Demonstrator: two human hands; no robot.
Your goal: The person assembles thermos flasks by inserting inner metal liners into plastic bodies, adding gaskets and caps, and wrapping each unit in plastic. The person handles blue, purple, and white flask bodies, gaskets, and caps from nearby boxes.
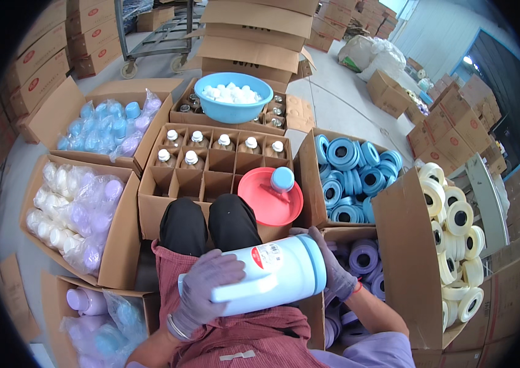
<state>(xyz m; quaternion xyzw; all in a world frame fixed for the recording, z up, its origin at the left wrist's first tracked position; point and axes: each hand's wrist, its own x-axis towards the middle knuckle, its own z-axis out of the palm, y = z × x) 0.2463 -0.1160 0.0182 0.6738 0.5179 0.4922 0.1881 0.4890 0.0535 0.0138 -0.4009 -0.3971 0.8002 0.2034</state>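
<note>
A light blue thermos jug [290, 276] with a handle and a red-and-white label lies on its side across my lap. My left hand [214, 285], in a thin grey-purple glove, is closed on the jug at its handle end. At the other end, my gloved right hand [334, 267] grips around a darker blue ring [315, 262] on the jug's rim, with most of its fingers hidden behind. Beyond my knees a red plastic basin [263, 208] rests at the corner of a divided carton [204, 184], holding a blue cap [282, 179].
Several white-capped bottles [222, 141] stand in the divided carton. Behind it sits a blue basin [230, 110] of white caps. Open boxes hold blue rings [341, 153], purple rings [364, 257] and cream rings [459, 218] on the right, and bagged blue cups [110, 126] on the left.
</note>
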